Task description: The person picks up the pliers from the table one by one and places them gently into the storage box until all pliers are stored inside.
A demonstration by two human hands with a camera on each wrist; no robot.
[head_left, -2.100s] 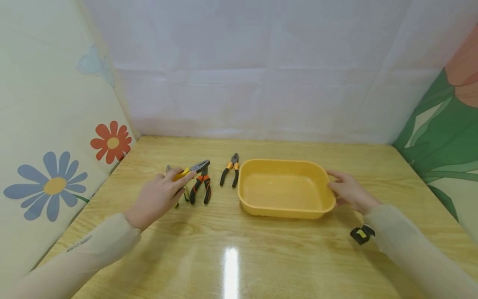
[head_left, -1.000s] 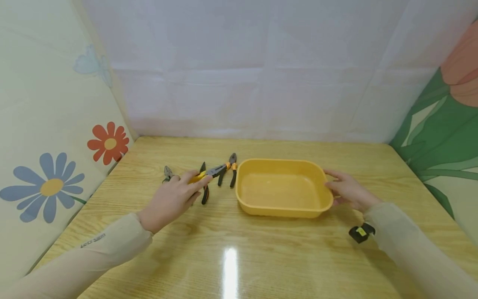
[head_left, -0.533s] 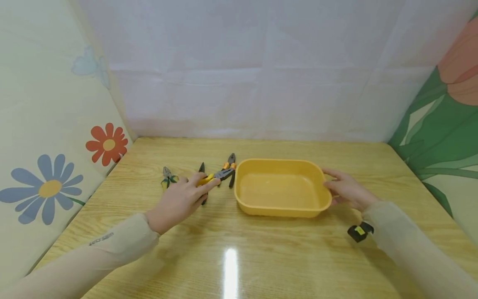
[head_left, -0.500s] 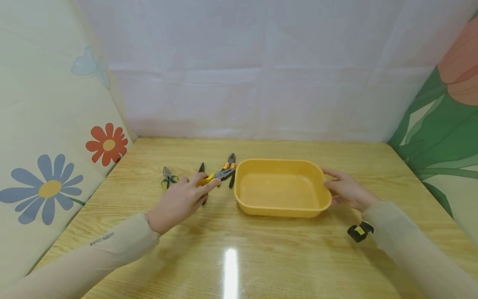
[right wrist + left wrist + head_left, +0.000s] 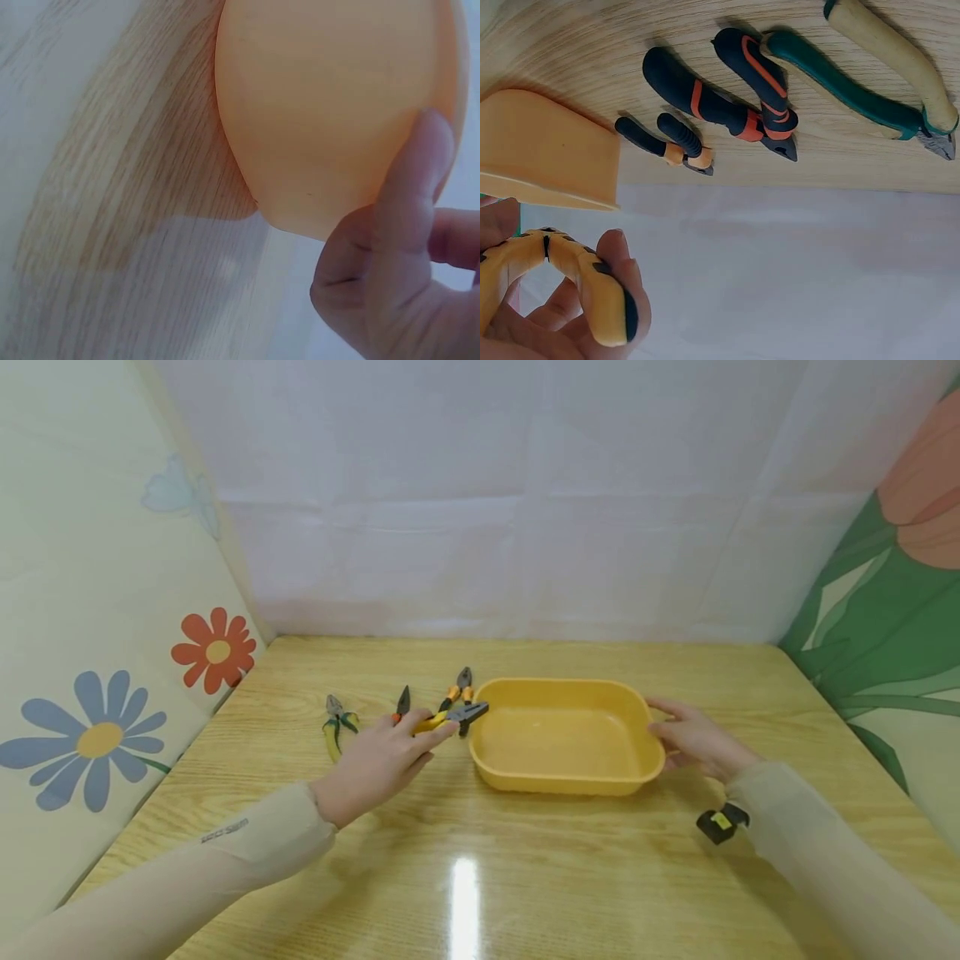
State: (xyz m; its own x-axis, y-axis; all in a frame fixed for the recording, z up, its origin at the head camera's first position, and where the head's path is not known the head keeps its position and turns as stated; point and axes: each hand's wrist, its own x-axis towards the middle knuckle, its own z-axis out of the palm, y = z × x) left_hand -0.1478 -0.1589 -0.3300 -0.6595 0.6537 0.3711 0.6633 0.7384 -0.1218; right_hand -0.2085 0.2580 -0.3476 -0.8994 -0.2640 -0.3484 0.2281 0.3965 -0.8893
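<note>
Pliers with yellow handles (image 5: 432, 722) are gripped in my left hand (image 5: 378, 764); their metal jaws reach over the left rim of a yellow plastic basin (image 5: 566, 785). In the left wrist view the two handles (image 5: 604, 300) lie spread between thumb and fingers. My right hand (image 5: 701, 743) holds the basin's right end at the rim. From the right wrist, one digit lies along the basin's outer wall (image 5: 315, 112), its tip by the rim, with other fingers bent beside it. The basin stands upright and nothing shows inside.
Left of the basin lie orange-and-black pliers (image 5: 465, 681), red-and-black pliers (image 5: 697, 97) partly covered by my left hand in the head view, and green-and-yellow pliers (image 5: 335, 727). A white curtain (image 5: 517, 527) hangs behind the wooden table (image 5: 525, 860).
My left hand has carried the yellow-handled pliers rightward, from above the other pliers to the basin's left rim. The green-and-yellow pliers have come into view. My right hand stays at the basin.
</note>
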